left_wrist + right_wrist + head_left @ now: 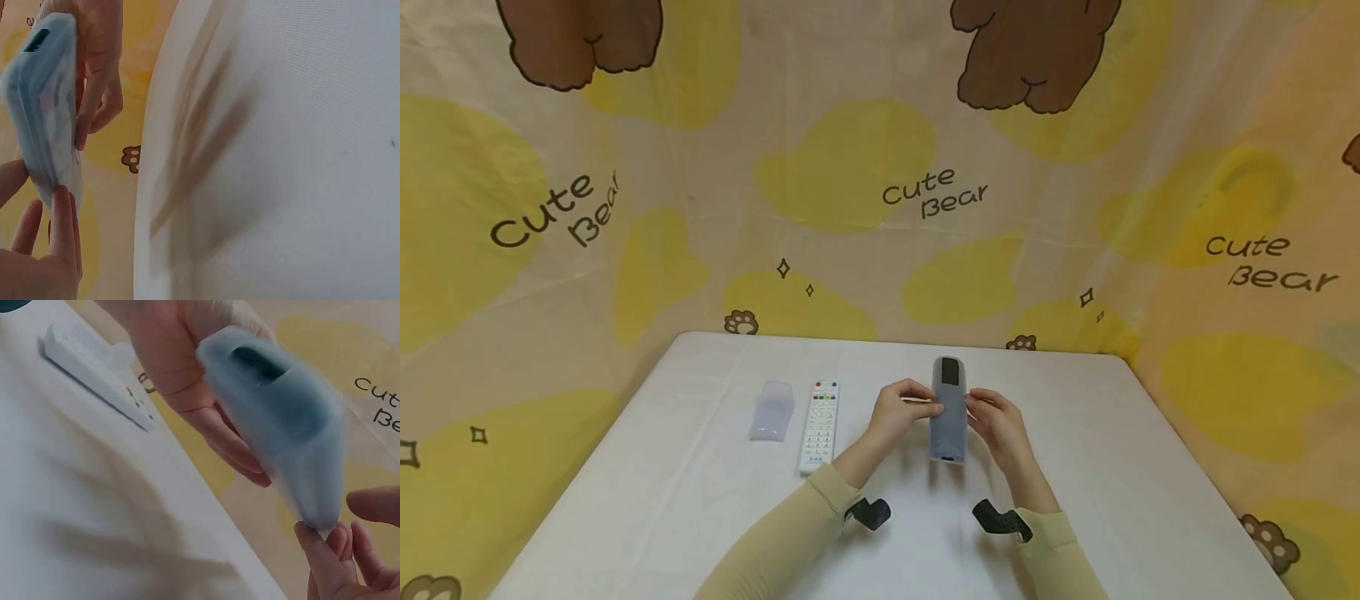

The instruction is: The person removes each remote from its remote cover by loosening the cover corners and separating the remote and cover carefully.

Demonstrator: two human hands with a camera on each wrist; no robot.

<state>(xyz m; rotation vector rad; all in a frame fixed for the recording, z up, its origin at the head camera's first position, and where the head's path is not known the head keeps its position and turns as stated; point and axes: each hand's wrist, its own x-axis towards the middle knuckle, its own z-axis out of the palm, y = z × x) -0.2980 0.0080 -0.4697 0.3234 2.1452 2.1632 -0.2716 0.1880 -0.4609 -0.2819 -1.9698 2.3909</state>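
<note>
Being pinched by left hand (897, 410), touched by loose right hand (1003, 429): one oblong, translucent-sleeved remote (948, 429). Counted on bench (1112, 483): one button-studded white remote (820, 427), one filmy piece (772, 412).

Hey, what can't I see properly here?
Head view: far side of the long grey-blue plastic object, hidden by its own body.
Right wrist view: that object's details, blurred.
Head view: button labels on the slim white plastic remote, too small.
Head view: tops of the two brown printed bears, cut off by the upper edge.

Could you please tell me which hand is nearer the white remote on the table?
Left: the left hand is right of the white remote; the right hand is farther right.
</note>
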